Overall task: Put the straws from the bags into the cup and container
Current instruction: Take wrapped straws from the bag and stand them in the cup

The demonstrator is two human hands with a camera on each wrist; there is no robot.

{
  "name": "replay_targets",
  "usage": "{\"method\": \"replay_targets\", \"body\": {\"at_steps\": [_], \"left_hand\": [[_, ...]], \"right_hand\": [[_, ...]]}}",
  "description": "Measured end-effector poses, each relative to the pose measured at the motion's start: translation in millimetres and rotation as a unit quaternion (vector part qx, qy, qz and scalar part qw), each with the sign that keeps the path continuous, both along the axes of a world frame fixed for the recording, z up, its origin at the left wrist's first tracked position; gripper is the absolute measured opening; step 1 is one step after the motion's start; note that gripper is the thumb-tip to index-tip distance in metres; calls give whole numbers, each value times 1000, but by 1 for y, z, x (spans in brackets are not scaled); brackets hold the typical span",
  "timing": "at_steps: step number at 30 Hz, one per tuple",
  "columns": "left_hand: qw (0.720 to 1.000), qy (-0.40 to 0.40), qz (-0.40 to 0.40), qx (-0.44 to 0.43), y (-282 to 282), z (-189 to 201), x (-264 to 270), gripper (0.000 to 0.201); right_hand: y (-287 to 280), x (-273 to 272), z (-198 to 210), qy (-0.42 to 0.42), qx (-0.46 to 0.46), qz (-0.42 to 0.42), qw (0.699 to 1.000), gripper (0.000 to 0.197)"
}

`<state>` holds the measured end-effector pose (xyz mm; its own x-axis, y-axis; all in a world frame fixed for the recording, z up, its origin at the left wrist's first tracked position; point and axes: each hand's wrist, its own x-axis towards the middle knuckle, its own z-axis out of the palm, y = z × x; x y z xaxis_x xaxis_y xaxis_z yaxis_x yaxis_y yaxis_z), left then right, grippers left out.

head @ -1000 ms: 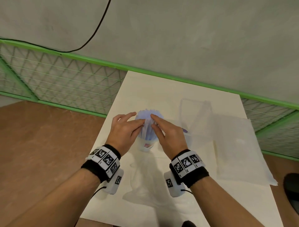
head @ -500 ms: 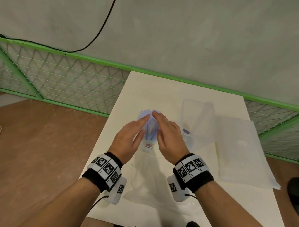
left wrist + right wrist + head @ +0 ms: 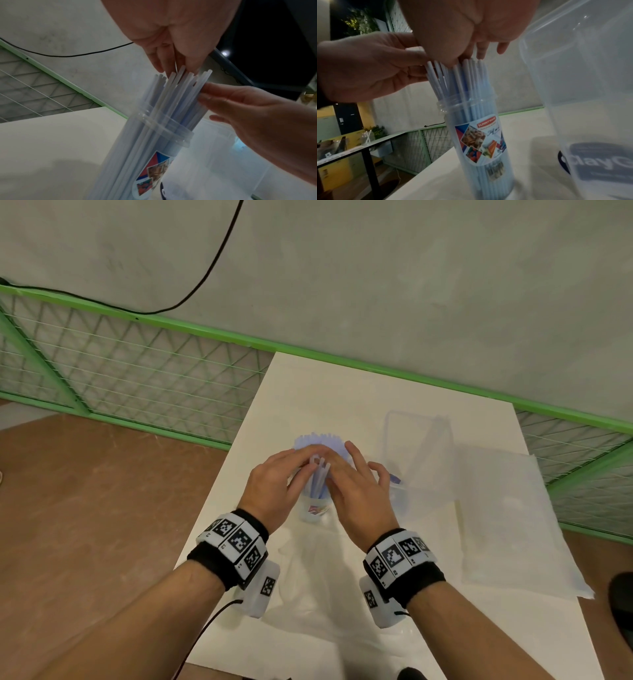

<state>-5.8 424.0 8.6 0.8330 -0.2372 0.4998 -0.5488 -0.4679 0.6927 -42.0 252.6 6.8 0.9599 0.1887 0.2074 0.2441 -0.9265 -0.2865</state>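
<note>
A clear plastic cup [image 3: 312,510] with a colourful label stands on the white table [image 3: 342,392], packed with pale blue straws [image 3: 318,474]. My left hand [image 3: 291,465] and right hand [image 3: 346,463] meet over the straw tops, fingers fairly straight. In the left wrist view the left hand [image 3: 171,63] touches the straw ends [image 3: 180,81] from above, and the right hand [image 3: 214,97] presses them from the side. The right wrist view shows the cup [image 3: 479,142] and right hand [image 3: 471,54] on the tips. A clear container [image 3: 418,446] stands right of the cup.
A flat translucent bag [image 3: 507,525] lies on the table's right part, overhanging the edge. A crumpled clear bag [image 3: 325,583] lies between my wrists near the front edge. A green wire fence [image 3: 137,381] runs behind the table. Brown floor lies to the left.
Both hands stayed over the cup. Their fingers have shifted on the straw tops and lie flatter, with a few straw ends now sticking up between them.
</note>
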Motion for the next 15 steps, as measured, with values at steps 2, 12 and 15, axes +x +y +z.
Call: {"method": "replay_targets", "body": {"at_steps": [2, 12, 15], "left_hand": [[1000, -28, 9, 6, 0, -2, 0, 22], [987, -55, -8, 150, 14, -23, 1, 36], [983, -42, -18, 177, 21, -17, -6, 47]], "right_hand": [[0, -6, 0, 17, 2, 2, 1000, 47], [8, -31, -7, -1, -9, 4, 1000, 58], [6, -29, 1, -28, 33, -4, 999, 63]]}}
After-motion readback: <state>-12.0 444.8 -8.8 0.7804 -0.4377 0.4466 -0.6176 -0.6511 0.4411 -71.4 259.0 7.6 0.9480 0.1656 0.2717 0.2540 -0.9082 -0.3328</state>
